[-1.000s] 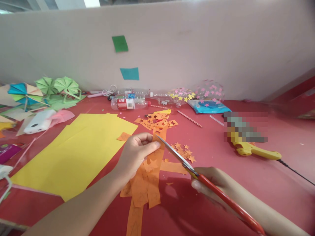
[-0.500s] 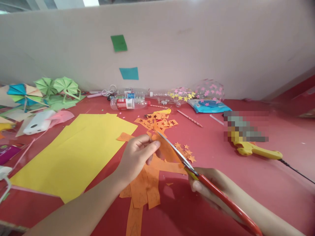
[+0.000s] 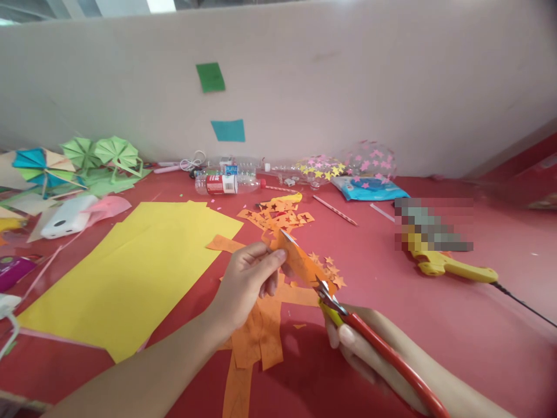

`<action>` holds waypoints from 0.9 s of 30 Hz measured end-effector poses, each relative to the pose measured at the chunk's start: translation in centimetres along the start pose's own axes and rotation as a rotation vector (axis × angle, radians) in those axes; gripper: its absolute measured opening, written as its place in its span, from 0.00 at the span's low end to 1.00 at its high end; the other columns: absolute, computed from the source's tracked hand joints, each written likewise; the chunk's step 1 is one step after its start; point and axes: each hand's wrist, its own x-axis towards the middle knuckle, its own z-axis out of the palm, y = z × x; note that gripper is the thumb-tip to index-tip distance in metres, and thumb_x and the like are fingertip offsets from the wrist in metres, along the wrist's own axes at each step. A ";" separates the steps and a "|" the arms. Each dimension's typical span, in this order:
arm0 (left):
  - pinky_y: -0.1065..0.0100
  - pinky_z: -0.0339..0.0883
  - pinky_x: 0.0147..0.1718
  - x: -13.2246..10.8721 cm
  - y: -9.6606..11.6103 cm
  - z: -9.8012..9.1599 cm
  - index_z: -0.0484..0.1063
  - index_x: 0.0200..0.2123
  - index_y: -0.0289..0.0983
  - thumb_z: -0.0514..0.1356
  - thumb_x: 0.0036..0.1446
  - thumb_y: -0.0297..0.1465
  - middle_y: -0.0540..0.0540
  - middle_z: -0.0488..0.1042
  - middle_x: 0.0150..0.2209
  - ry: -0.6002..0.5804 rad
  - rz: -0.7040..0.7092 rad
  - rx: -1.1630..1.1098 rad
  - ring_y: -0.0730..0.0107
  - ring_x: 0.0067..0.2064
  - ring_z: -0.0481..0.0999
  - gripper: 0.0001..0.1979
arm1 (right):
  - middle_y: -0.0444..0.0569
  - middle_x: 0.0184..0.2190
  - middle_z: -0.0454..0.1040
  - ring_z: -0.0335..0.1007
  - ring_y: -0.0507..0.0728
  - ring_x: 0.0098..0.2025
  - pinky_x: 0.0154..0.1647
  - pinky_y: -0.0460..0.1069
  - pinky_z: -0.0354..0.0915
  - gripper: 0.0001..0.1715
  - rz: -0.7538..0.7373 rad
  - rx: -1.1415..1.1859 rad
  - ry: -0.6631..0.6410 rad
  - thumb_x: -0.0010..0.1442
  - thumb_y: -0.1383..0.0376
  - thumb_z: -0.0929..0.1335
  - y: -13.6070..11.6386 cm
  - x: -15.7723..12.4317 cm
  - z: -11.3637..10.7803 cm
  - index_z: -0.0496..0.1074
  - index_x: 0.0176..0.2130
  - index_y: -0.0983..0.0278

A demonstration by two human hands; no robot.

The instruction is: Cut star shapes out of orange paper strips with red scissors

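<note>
Between thumb and fingers, my left hand [image 3: 252, 278] pinches a strip of orange paper [image 3: 311, 267]. My right hand [image 3: 357, 334] grips red-handled scissors [image 3: 333, 301], which also show a yellow part by the fingers. The blades lie across the strip, and much of their length is hidden by the paper; a tip shows near my left fingertips. Under my hands lie more orange paper strips [image 3: 256, 342], some with pencil marks. A little pile of cut orange stars [image 3: 331, 270] rests just beyond the scissors. Orange scraps with star-shaped holes [image 3: 282, 217] are heaped behind my left hand.
Yellow sheets [image 3: 130, 273] lie at left, near a white device [image 3: 69, 217] and folded paper umbrellas [image 3: 115, 152]. Plastic bottles [image 3: 226, 183], a star-covered balloon-like thing [image 3: 369, 159] and a blue packet [image 3: 369, 188] line the wall. A yellow corded tool [image 3: 456, 267] sits at right.
My right hand has shifted slightly left with the scissors. The blades, seen clear of the paper before, now have the orange strip over them. My left hand keeps its pinch, almost in place.
</note>
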 end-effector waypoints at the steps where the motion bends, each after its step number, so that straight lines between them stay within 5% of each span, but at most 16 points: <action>1: 0.73 0.51 0.18 0.0 0.0 0.0 0.65 0.21 0.37 0.60 0.55 0.39 0.54 0.64 0.16 0.000 0.000 -0.004 0.80 0.18 0.61 0.16 | 0.37 0.16 0.54 0.45 0.47 0.18 0.18 0.46 0.43 0.36 0.018 0.010 0.013 0.56 0.32 0.55 -0.1 0.0 0.1 0.54 0.25 0.61; 8: 0.73 0.52 0.19 0.0 0.2 0.0 0.70 0.23 0.37 0.59 0.56 0.38 0.54 0.64 0.16 -0.007 0.010 0.000 0.79 0.19 0.60 0.14 | 0.37 0.15 0.55 0.45 0.47 0.18 0.18 0.46 0.42 0.37 0.086 0.025 0.097 0.51 0.30 0.57 -0.7 0.1 0.3 0.50 0.23 0.60; 27: 0.71 0.56 0.25 0.2 0.6 -0.1 0.65 0.19 0.37 0.60 0.53 0.35 0.53 0.65 0.17 0.060 0.038 0.028 0.77 0.22 0.63 0.14 | 0.34 0.12 0.52 0.45 0.45 0.14 0.14 0.44 0.43 0.36 0.163 0.058 0.120 0.51 0.31 0.61 -1.2 0.1 0.1 0.50 0.22 0.59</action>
